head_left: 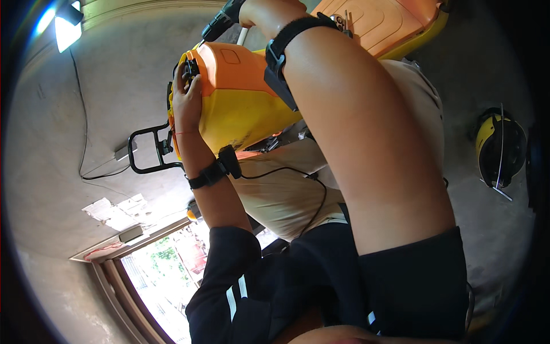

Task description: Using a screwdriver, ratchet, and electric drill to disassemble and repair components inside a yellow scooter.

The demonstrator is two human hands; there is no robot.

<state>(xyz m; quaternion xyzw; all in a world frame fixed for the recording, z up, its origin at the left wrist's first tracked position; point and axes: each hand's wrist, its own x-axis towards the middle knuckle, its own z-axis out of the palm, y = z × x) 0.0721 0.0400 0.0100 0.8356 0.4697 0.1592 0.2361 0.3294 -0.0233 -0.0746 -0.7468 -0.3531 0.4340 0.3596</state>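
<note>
My right hand [271, 11] is at the top edge, partly cut off, closed round a black power drill [222, 23]. The drill's thin bit points down at the far left corner of a yellow and orange plastic casing [240, 112]. My left hand [187, 103] is at the casing's left end, with fingers and thumb closed about a small black fitting [191, 69]. Part of that fitting is hidden by the fingers. Below the hand, a black tubular handle [149, 150] juts out to the left of the casing.
Another orange and yellow casing part [378, 23] lies at the upper right, with small metal pieces on it. A yellow and black object [499, 146] rests at the right. A bright lamp [67, 34] stands at the upper left, its cable [86, 126] trailing down. A doorway [163, 275] opens at the lower left.
</note>
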